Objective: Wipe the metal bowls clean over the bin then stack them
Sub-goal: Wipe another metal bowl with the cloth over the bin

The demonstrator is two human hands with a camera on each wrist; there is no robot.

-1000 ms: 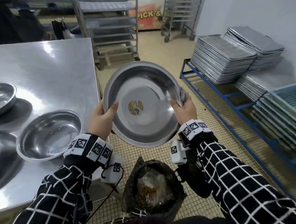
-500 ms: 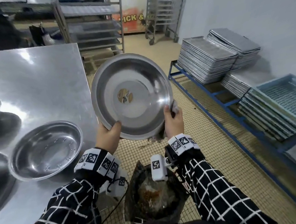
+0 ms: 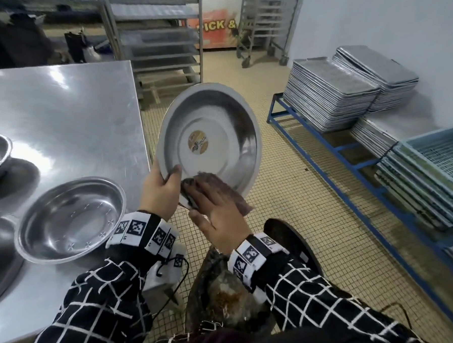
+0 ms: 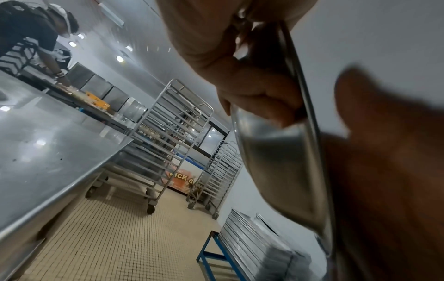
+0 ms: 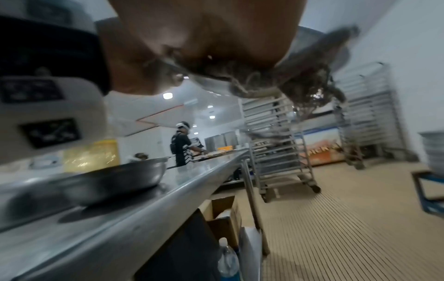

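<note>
— steel table (image 3: 59, 106) to my left, bin (image 3: 227, 302) below. where's the bowl?

— tilted bowl (image 3: 210, 140) over it, my left hand (image 3: 160, 190) pinching the rim; right hand (image 3: 217, 219) flat, pressing the rag (image 3: 221, 187) inside.

— risk?

— a hard wipe could twist the rim loose.

Place: a commercial kitchen or bakery.
Worktop: long steel table (image 3: 59, 106) carrying metal bowls (image 3: 70, 219).
Storage: wheeled tray racks (image 3: 158, 38), stacked baking trays (image 3: 331, 97) on a blue frame (image 3: 323, 140).
Floor: small beige tiles (image 3: 300, 193).
</note>
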